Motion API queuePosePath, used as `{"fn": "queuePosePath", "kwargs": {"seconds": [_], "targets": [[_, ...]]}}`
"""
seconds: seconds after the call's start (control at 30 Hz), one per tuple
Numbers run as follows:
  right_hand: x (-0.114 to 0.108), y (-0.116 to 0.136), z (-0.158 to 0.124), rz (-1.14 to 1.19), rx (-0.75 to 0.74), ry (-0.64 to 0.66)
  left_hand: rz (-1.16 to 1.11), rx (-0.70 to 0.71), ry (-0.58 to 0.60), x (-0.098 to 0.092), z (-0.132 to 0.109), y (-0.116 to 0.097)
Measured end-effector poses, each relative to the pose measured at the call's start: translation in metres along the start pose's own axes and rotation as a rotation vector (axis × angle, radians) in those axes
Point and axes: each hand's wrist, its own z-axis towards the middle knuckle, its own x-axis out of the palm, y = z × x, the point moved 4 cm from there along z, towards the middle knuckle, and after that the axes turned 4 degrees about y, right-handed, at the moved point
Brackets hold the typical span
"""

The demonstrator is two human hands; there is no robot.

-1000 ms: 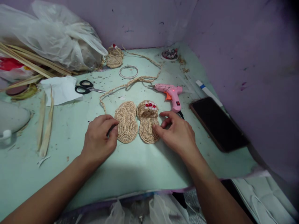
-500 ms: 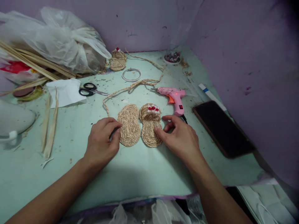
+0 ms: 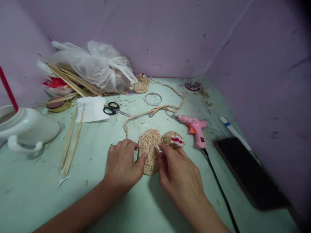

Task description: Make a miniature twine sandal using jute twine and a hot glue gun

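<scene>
Two small woven straw sandal soles lie side by side on the pale green table (image 3: 116,207). My left hand (image 3: 122,168) rests on the left edge of the plain sole (image 3: 149,149), with the thumb pressed on it and the fingers curled. My right hand (image 3: 178,176) covers most of the second sole (image 3: 173,139), which carries a strap with red and white beads, and its fingers pinch that sole's near part. A braided straw cord (image 3: 155,110) runs from the soles toward the back of the table.
A pink glue gun (image 3: 194,126) with its black cable lies right of the soles, and a dark phone (image 3: 247,171) sits at the right edge. Scissors (image 3: 113,109), a metal ring (image 3: 152,98), white paper, straw strips, a plastic bag (image 3: 94,68) and a white pot (image 3: 26,127) stand behind and left.
My view has tilted up and shifted. Both hands closed in on the soles; my right hand moved from beside the beaded sole onto it, and the two soles are closer together.
</scene>
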Motion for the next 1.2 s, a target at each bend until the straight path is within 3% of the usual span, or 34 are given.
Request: {"fn": "queuePosePath", "kwargs": {"seconds": [0.23, 0.4, 0.5, 0.6, 0.73, 0.93, 1.1, 1.2], "targets": [[0.014, -0.006, 0.008, 0.237, -0.06, 0.001, -0.359, -0.124, -0.051, 0.002, -0.008, 0.006], [0.018, -0.009, 0.008, 0.322, -0.048, -0.077, -0.944, -0.266, 0.042, 0.009, -0.002, 0.01], [0.013, -0.012, 0.007, 0.471, -0.014, -0.151, -1.151, -0.323, 0.031, 0.006, 0.004, 0.017], [0.007, -0.017, 0.007, 0.675, 0.057, -0.193, -1.199, -0.347, -0.028, 0.0, 0.004, 0.026], [0.012, -0.017, 0.008, 1.058, 0.17, -0.121, -1.271, -0.31, -0.048, -0.002, 0.0, 0.028], [0.028, -0.006, 0.0, 1.281, 0.118, 0.023, -1.219, -0.278, -0.109, -0.003, -0.011, 0.024], [0.032, 0.011, -0.004, 1.657, -0.011, 0.21, -0.978, 0.066, -0.047, -0.005, -0.028, 0.012], [0.037, 0.009, 0.0, 1.679, 0.085, 0.251, -0.795, 0.262, -0.047, -0.01, -0.032, 0.004]]}}
